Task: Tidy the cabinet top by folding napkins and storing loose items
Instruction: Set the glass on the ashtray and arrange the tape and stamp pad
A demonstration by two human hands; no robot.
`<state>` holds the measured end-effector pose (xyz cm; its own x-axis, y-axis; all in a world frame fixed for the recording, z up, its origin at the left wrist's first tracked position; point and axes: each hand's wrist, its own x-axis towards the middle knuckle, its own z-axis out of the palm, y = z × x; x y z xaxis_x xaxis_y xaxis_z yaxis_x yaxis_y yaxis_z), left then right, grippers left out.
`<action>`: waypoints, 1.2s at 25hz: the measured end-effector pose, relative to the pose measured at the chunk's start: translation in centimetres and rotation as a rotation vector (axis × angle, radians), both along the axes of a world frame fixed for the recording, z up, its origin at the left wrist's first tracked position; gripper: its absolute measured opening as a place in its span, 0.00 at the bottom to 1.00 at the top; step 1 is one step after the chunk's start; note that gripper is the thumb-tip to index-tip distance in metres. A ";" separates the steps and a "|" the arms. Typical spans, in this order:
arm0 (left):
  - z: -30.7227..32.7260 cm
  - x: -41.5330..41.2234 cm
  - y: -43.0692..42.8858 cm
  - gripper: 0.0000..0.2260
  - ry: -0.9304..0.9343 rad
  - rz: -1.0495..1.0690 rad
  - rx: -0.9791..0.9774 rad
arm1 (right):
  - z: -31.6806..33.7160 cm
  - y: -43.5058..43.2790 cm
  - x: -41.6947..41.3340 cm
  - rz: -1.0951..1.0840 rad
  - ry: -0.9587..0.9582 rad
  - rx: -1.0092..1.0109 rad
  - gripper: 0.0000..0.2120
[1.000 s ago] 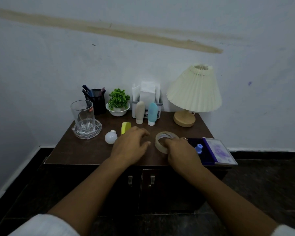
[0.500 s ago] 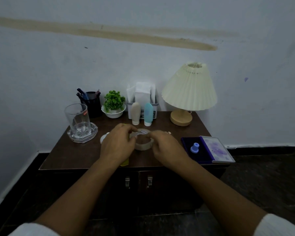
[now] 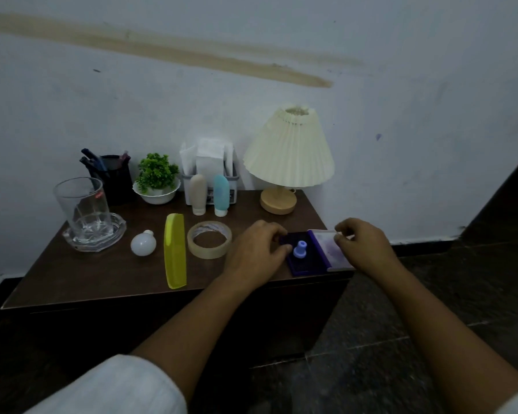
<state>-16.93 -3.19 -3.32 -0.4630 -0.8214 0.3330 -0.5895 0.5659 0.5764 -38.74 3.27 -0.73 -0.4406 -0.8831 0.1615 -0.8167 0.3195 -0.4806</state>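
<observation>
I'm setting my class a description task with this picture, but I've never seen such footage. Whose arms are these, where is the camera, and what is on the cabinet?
There is no machine: a person wears a wide-angle camera on the head, looking down at their own two bare hands. On the dark cabinet top stand a lamp, a napkin holder, two small tubes, a potted plant, a pen pot and a glass; a bulb, a yellow comb and a tape roll lie in front. The left hand holds the open purple ink pad, where a small blue stamp stands; the right hand pinches its lid.
</observation>
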 end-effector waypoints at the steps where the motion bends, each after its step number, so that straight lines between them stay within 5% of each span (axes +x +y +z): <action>1: -0.2 -0.7 0.1 0.17 -0.015 -0.003 0.003 | -0.5 0.2 -1.0 -0.046 -0.013 0.056 0.14; 6: -1.5 -3.5 -0.1 0.22 -0.051 0.000 0.032 | -2.1 0.7 -2.9 -0.165 -0.174 0.190 0.23; 13: -1.9 -5.7 -0.5 0.11 0.002 0.022 0.032 | -1.9 0.5 -3.3 -0.210 -0.281 0.184 0.20; 22: -0.4 -1.0 -2.1 0.09 0.075 0.190 0.054 | 2.1 -0.2 1.1 -0.014 -0.239 -0.164 0.10; 26: -0.7 0.8 -2.1 0.09 0.006 0.223 0.097 | 0.7 -0.8 3.7 0.110 -0.108 -0.015 0.08; 30: -1.0 0.9 -1.4 0.10 -0.092 0.172 0.047 | -1.8 -0.4 4.6 0.157 0.076 0.142 0.18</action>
<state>-16.02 -4.62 -4.35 -0.3409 -0.9048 0.2550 -0.7266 0.4257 0.5392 -34.13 2.84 -2.50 -0.2871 -0.9561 0.0579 -0.8940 0.2458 -0.3746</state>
